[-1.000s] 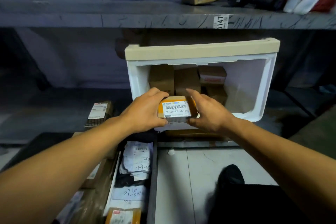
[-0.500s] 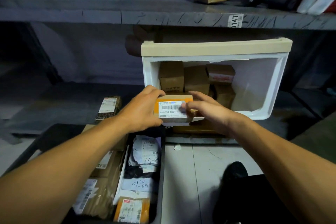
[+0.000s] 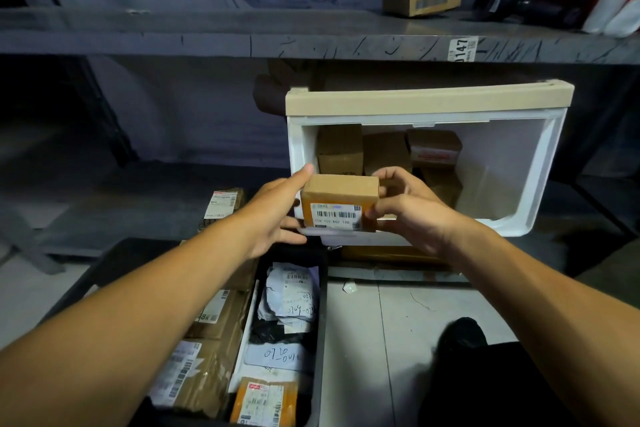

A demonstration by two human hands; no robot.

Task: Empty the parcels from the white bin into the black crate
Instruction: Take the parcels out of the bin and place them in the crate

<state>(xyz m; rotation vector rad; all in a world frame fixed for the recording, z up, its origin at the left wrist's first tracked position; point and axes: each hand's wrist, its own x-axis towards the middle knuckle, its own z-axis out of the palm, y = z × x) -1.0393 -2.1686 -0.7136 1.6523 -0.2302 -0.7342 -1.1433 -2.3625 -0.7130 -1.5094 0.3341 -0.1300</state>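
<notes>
Hands (image 3: 349,215) around one parcel (image 3: 339,201)

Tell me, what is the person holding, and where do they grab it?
A small cardboard parcel, held in front of the white bin. The right hand pinches its right end; the left hand touches its left end.

Small box (image 3: 339,203) tipped up: plain cardboard top now visible, barcode label facing the camera instead of up. Left hand (image 3: 273,215) loosened from a full grip to fingertips on the left edge; right hand (image 3: 412,208) now pinches the right end. Box lifted slightly in front of the white bin (image 3: 512,163).
</notes>
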